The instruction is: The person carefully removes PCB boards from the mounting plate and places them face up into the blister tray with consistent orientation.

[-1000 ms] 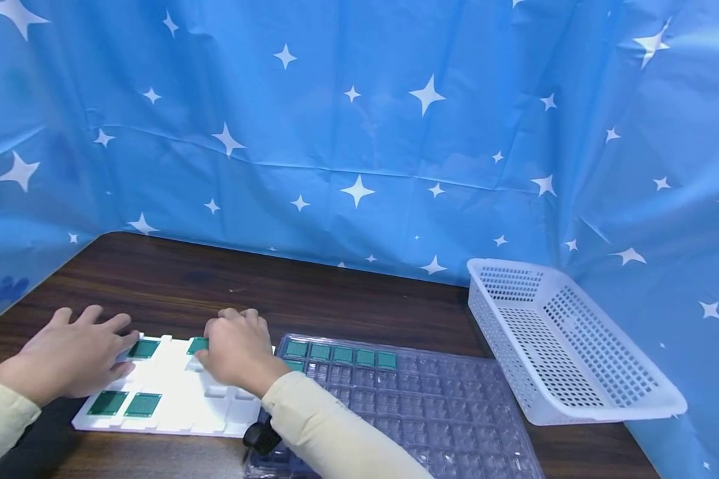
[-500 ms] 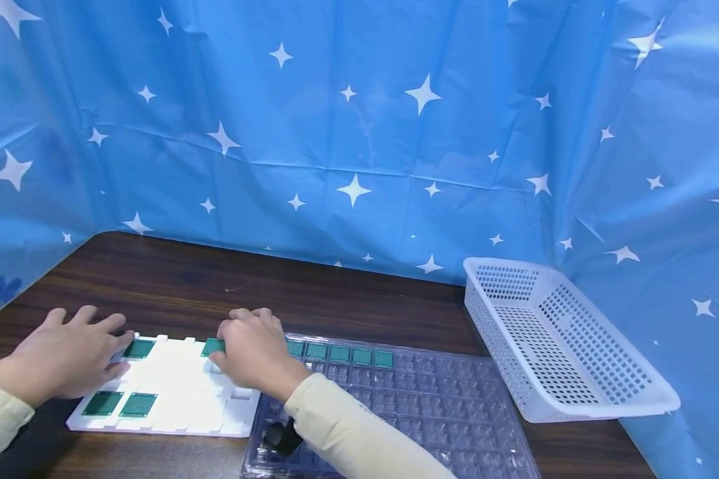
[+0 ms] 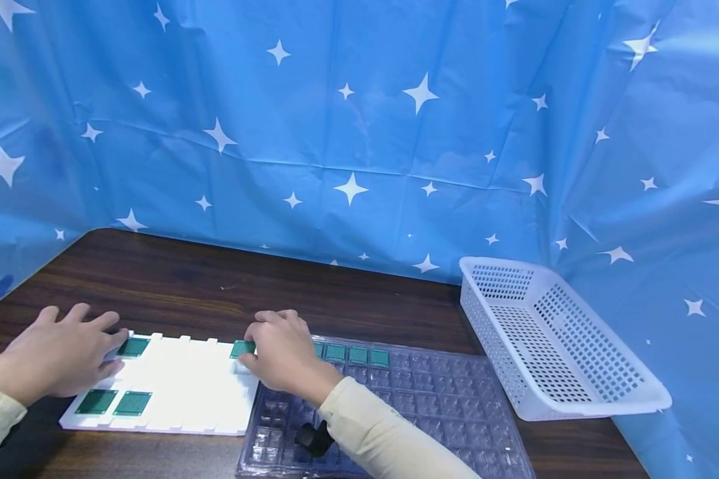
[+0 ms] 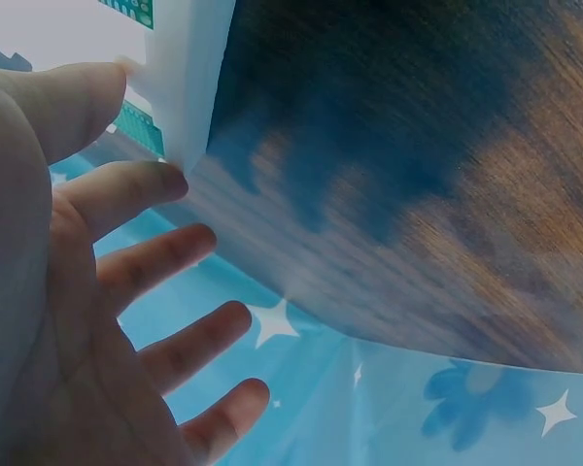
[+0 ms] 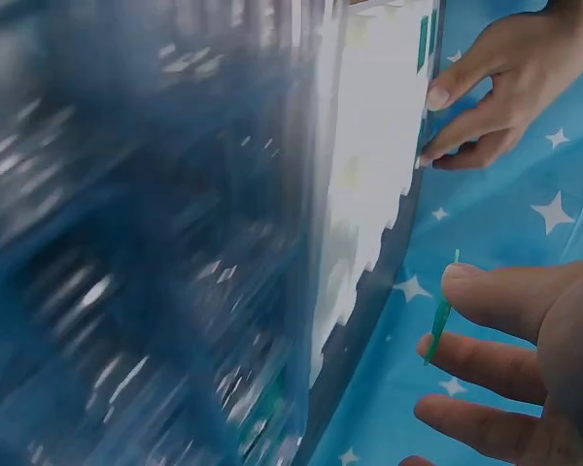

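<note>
My right hand (image 3: 284,352) pinches a small green circuit board (image 3: 241,348) by its edge, over the right end of the white tray (image 3: 180,382). Seen edge-on in the right wrist view, the board (image 5: 440,325) sits between thumb and index finger. My left hand (image 3: 56,352) spreads its fingers at the white tray's left end, thumb over the tray and index fingertip at its edge. Three green boards lie in the white tray: one by the left fingertips (image 3: 133,346), and a front pair, left board (image 3: 96,402) and right board (image 3: 134,403).
A clear plastic tray (image 3: 449,399) with many pockets lies right of the white tray, under my right forearm. Several green boards (image 3: 357,355) fill part of its back row. A white perforated basket (image 3: 605,407) stands at the right, before a blue star-patterned curtain (image 3: 359,133).
My right hand has carried the green board rightward from above the white tray's middle to its right end, near the clear tray. The left hand has stayed at the white tray's left end.
</note>
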Demonstrator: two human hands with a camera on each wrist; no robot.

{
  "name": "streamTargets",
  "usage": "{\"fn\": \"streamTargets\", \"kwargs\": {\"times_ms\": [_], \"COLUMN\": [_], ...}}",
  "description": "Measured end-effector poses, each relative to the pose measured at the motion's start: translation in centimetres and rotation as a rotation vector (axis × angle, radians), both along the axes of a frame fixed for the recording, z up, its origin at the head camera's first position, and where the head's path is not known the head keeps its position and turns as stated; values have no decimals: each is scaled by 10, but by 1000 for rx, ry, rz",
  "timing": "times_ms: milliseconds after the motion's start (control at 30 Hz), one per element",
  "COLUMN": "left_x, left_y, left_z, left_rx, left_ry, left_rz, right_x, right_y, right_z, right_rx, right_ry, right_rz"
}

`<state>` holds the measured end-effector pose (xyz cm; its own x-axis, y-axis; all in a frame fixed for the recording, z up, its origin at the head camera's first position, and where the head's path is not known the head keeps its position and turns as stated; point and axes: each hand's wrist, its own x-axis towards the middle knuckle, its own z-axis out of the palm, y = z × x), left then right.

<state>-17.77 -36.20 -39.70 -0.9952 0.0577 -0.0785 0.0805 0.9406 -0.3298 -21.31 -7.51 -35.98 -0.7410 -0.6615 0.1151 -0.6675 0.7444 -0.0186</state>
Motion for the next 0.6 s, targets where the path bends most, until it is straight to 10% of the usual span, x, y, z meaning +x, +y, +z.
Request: {"fn": "streamTargets", "kwargs": {"times_ms": [600], "left_x": [3], "left_y": [7], "left_z": [7], "left_rx": [0], "left_ry": [-13], "left_rz": [0], "right_x": [-10], "right_y": [47], "right_z": [-9], "right_rx": [-22], "right_ry": [-25], "right_rz": [-13]}}
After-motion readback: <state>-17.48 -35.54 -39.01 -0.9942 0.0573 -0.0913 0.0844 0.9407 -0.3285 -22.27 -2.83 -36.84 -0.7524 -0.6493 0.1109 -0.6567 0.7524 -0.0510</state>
